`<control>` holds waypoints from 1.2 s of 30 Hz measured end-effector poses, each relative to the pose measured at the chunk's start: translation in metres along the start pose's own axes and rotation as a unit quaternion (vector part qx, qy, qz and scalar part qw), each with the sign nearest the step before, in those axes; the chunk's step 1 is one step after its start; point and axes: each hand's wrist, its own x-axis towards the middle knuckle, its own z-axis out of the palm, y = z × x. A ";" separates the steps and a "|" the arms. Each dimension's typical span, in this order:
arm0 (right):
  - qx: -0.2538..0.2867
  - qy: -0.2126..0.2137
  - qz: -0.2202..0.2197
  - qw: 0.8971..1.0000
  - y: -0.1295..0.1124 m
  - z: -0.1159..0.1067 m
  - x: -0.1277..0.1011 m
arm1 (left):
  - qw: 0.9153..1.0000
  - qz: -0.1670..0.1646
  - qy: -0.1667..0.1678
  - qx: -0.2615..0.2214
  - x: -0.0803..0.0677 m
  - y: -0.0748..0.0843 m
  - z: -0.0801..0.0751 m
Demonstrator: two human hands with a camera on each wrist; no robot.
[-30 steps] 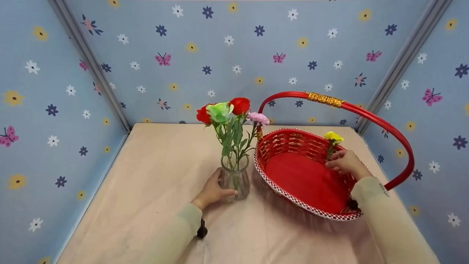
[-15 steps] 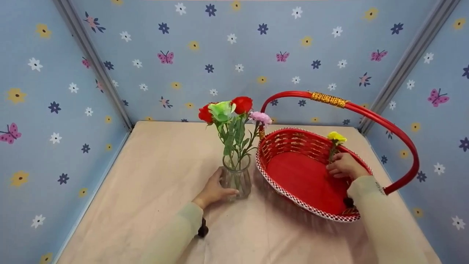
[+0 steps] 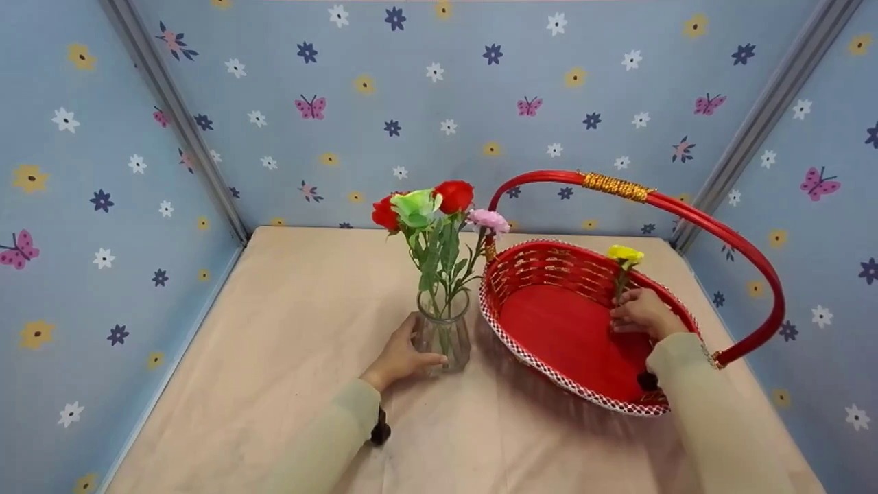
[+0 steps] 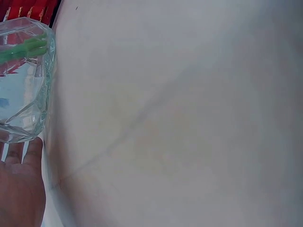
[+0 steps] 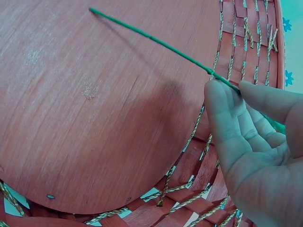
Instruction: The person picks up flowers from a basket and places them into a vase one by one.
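Note:
My left hand (image 3: 403, 351) is wrapped round the lower left side of a clear glass vase (image 3: 458, 343), thumb across its front. Out of the vase rise two red roses (image 3: 454, 197), a pale green flower (image 3: 416, 207) and a pink carnation (image 3: 488, 220). In the left wrist view the glass base (image 4: 40, 94) shows a green stem end inside. Over the basket, my right hand (image 3: 645, 314) holds a yellow carnation (image 3: 625, 254) upright by its stem. Thumb and index finger pinch the thin green stem (image 5: 156, 41), whose lower end points to the basket floor.
A red woven basket (image 3: 521, 357) with a checked rim stands right of the vase. Its tall handle (image 3: 737, 243), wrapped in gold at the top, arches over my right forearm. Patterned blue panels (image 3: 439, 103) enclose the cloth-covered table (image 3: 302, 288) at the back and sides.
The right hand and sleeve have shifted slightly inward over the basket, with the yellow carnation still pinched. The head view has shifted a little. The left hand keeps its grip on the vase.

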 end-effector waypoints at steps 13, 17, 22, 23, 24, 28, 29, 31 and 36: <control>-0.019 0.019 -0.032 0.999 -0.012 -0.001 -0.008 | 1.000 -0.004 0.003 0.009 0.000 0.002 0.000; -0.014 0.020 -0.046 0.999 -0.017 0.001 -0.011 | 1.000 -0.003 0.004 0.009 -0.001 0.003 0.000; -0.011 0.029 -0.067 0.997 -0.024 0.005 -0.017 | 1.000 -0.003 0.001 0.011 -0.001 0.004 -0.001; -0.013 0.029 -0.077 0.997 -0.026 0.007 -0.019 | 1.000 -0.002 -0.001 0.012 0.000 0.004 -0.001; -0.014 0.029 -0.086 0.996 -0.027 0.009 -0.021 | 1.000 -0.001 -0.002 0.012 0.000 0.004 -0.001; -0.007 0.031 -0.109 0.994 -0.033 0.016 -0.026 | 1.000 0.001 -0.004 0.010 0.001 0.003 -0.001; -0.008 0.029 -0.114 0.993 -0.034 0.018 -0.027 | 1.000 0.001 -0.004 0.010 0.001 0.003 -0.001; -0.007 0.029 -0.114 0.993 -0.037 0.022 -0.029 | 1.000 -0.002 -0.003 0.010 0.001 0.003 -0.001; -0.017 0.028 -0.124 0.992 -0.043 0.030 -0.035 | 1.000 -0.003 0.001 0.013 0.001 0.002 0.000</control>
